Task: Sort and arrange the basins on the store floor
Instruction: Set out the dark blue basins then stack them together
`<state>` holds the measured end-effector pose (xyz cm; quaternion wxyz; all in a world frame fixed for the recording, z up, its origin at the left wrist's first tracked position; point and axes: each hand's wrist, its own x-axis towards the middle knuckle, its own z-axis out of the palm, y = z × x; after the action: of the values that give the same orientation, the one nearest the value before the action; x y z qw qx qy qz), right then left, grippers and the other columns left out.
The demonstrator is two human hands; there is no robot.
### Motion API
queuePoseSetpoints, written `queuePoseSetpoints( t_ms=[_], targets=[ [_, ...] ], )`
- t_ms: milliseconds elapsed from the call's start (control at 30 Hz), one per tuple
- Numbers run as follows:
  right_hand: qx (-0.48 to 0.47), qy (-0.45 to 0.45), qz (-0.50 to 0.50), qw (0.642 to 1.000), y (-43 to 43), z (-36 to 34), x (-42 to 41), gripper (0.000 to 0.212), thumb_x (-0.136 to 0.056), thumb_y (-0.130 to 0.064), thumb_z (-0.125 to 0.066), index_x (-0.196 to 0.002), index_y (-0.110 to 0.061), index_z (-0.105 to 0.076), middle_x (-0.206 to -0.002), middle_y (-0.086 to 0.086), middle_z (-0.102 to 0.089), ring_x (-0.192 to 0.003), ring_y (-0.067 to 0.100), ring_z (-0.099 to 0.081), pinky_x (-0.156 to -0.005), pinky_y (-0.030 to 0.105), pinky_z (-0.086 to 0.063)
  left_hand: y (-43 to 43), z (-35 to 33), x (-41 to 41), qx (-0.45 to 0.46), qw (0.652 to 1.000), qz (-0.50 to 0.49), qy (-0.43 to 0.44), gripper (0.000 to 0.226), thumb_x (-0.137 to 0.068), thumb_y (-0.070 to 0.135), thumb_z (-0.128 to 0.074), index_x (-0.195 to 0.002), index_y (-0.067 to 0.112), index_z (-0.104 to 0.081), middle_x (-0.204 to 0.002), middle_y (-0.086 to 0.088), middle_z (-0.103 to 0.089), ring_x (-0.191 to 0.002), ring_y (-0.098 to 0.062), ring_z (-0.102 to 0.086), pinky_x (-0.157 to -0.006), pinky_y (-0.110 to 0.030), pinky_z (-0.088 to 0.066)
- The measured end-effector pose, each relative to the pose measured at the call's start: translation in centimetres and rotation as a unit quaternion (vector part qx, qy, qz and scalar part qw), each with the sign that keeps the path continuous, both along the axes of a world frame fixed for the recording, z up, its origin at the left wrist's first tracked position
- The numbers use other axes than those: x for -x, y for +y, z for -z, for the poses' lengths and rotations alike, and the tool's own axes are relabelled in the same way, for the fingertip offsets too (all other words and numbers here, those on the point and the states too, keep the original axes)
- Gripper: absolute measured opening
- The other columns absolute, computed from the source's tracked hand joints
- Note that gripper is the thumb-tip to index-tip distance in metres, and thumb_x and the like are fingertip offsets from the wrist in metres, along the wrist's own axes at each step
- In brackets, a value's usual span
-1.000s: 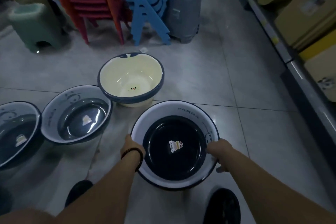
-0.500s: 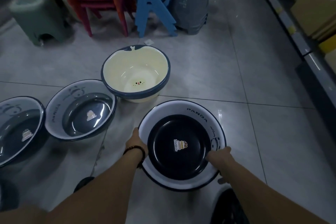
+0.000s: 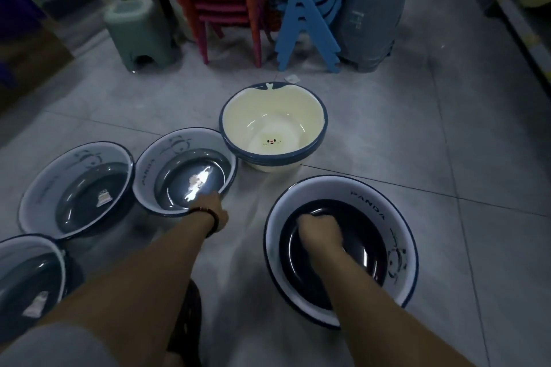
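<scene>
Left hand (image 3: pixel 214 212) touches the grey basin (image 3: pixel 176 185), right hand (image 3: pixel 320 232) curls inside the dark basin (image 3: pixel 343 191) — we cannot tell either grip. Probably light, stiff, slick — we'd take the rim.

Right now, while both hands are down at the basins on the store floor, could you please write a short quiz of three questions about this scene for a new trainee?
1. True or false: the cream round plastic basin is held in a hand.
2. Where is the right hand? A) inside the white round basin with the dark bottom; B) on the cream basin; C) in the air, touching nothing.
3. The left hand is at the near rim of which basin?

Key: 1 false; 2 A; 3 the grey-bottomed round basin right beside the cream one.
</scene>
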<state>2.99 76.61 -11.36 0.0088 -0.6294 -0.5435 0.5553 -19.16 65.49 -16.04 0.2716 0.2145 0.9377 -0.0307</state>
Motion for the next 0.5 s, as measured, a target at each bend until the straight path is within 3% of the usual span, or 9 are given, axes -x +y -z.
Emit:
queuePoseSetpoints(
  t_ms=[133,200,267,333,400,500],
  targets=[
    [0.062,0.092,-0.063,0.992,-5.1,0.7,5.1,0.022,-0.081,-0.025,-0.065,-0.081,-0.004,-0.068,-0.082,0.014,-0.069,-0.079,0.028,-0.066,-0.076,0.044,-0.057,-2.8,2.7,3.4,0.059,0.997,-0.043,0.015,0.072,-0.085,0.036,-0.063,-0.149,0.019,-0.036,-0.155,-0.016,-0.034,-0.141,-0.036,-0.041,-0.114,-0.043,-0.039],
    [0.121,0.088,-0.049,0.988,-6.4,1.6,6.0,0.017,-0.089,-0.022,-0.065,-0.089,-0.005,-0.065,-0.088,0.014,-0.068,-0.076,0.025,-0.059,-0.069,0.039,-0.053,-3.3,4.0,3.9,0.087,0.995,-0.041,-0.001,0.083,-0.09,0.04,-0.062,-0.158,0.017,-0.02,-0.165,-0.012,-0.015,-0.15,-0.033,-0.027,-0.121,-0.044,-0.028],
    [0.216,0.09,-0.025,0.972,-6.8,2.2,6.7,0.015,-0.094,-0.025,-0.062,-0.102,-0.013,-0.061,-0.096,0.011,-0.063,-0.081,0.025,-0.057,-0.071,0.037,-0.051,-3.4,5.9,4.3,0.075,0.996,-0.044,-0.031,0.097,-0.093,0.043,-0.059,-0.162,0.016,0.003,-0.17,-0.007,0.002,-0.154,-0.033,-0.013,-0.125,-0.045,-0.016],
    [0.219,0.076,-0.043,0.972,-6.5,3.8,7.2,0.026,-0.092,-0.026,-0.062,-0.114,-0.012,-0.06,-0.098,0.009,-0.063,-0.077,0.023,-0.057,-0.066,0.034,-0.05,-3.9,7.6,4.7,0.067,0.997,-0.044,-0.019,0.107,-0.088,0.051,-0.057,-0.161,0.018,0.014,-0.17,-0.004,0.003,-0.154,-0.035,-0.008,-0.125,-0.049,-0.013],
    [0.176,0.058,-0.049,0.981,-6.0,5.3,7.6,0.03,-0.087,-0.021,-0.061,-0.114,-0.007,-0.062,-0.086,0.01,-0.06,-0.06,0.02,-0.051,-0.054,0.029,-0.042,-4.8,9.0,4.8,0.061,0.997,-0.054,-0.005,0.103,-0.081,0.067,-0.049,-0.162,0.021,-0.004,-0.168,-0.004,-0.013,-0.151,-0.036,-0.018,-0.121,-0.051,-0.019],
    [0.187,0.052,-0.058,0.979,-5.8,5.5,7.5,0.004,-0.087,-0.013,-0.054,-0.09,-0.012,-0.057,-0.069,0.009,-0.049,-0.045,0.018,-0.039,-0.049,0.023,-0.033,-7.1,8.1,1.8,0.013,0.992,-0.123,-0.019,0.09,-0.081,0.081,-0.017,-0.142,0.024,-0.052,-0.147,-0.007,-0.05,-0.134,-0.031,-0.043,-0.108,-0.048,-0.03]
  ],
)
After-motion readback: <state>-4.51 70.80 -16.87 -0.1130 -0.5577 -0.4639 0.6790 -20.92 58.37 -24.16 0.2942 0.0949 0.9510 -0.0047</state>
